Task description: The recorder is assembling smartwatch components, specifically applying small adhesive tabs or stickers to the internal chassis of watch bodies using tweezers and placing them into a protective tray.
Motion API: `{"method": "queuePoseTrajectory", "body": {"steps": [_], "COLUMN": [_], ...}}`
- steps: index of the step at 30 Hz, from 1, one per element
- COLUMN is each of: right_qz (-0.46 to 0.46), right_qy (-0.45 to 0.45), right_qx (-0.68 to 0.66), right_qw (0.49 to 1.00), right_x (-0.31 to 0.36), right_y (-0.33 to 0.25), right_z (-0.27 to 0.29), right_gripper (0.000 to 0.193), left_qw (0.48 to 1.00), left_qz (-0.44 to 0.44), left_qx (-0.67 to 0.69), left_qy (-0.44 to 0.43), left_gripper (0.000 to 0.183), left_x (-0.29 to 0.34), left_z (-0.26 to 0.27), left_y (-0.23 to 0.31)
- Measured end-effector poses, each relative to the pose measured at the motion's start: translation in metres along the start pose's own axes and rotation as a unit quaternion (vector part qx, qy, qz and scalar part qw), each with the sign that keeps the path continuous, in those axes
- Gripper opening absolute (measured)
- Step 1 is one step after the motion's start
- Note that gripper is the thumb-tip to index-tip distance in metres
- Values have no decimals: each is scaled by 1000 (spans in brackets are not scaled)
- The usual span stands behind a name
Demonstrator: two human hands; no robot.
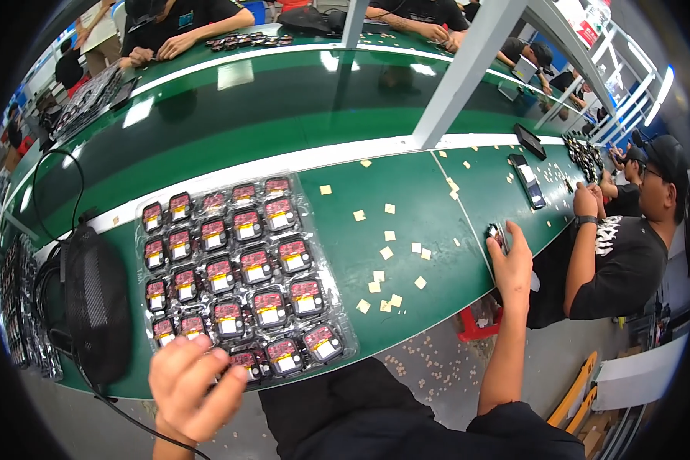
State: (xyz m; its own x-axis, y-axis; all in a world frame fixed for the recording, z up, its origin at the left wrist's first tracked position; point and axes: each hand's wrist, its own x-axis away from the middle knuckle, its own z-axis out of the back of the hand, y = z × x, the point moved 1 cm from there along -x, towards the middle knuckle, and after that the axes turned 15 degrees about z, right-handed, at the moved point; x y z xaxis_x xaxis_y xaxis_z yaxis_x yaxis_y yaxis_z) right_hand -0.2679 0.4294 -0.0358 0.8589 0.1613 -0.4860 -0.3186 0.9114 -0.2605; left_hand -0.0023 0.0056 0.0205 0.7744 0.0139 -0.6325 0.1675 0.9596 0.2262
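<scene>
A clear plastic blister tray (326, 268) lies on the green table in front of me. Its pockets hold rows of small black square devices, each with a red-printed face, a yellow stripe and a white patch. My left hand (195, 383) reaches over the tray's near left corner, fingers curved and apart. Its fingertips are at the front-row devices, one of them a device (245, 364) partly behind the fingers. Further right, above the table's near edge, my right hand (514, 264) pinches a small dark device (496, 234) between thumb and fingers; the hand partly covers it.
Small pale square paper pieces (387, 252) are scattered right of the tray. A black mesh bag (96, 307) with a cable stands on the left. A grey metal post (464, 84) rises at the table's back edge. A co-worker (629, 238) sits at right, near a black box (529, 182).
</scene>
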Motion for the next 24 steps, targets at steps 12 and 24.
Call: {"method": "queuePoseTrajectory", "body": {"steps": [12, 24], "right_qz": [107, 247], "right_qy": [-1, -150], "right_qx": [-501, -667], "right_qw": [859, 687], "right_x": [60, 98], "right_y": [-142, -243], "right_z": [30, 25], "right_gripper": [60, 64], "left_qw": [932, 712], "left_qz": [110, 373], "left_qx": [340, 594], "left_qy": [60, 33], "left_gripper": [30, 75], "left_x": [17, 27], "left_z": [-30, -42], "left_y": [81, 87]}}
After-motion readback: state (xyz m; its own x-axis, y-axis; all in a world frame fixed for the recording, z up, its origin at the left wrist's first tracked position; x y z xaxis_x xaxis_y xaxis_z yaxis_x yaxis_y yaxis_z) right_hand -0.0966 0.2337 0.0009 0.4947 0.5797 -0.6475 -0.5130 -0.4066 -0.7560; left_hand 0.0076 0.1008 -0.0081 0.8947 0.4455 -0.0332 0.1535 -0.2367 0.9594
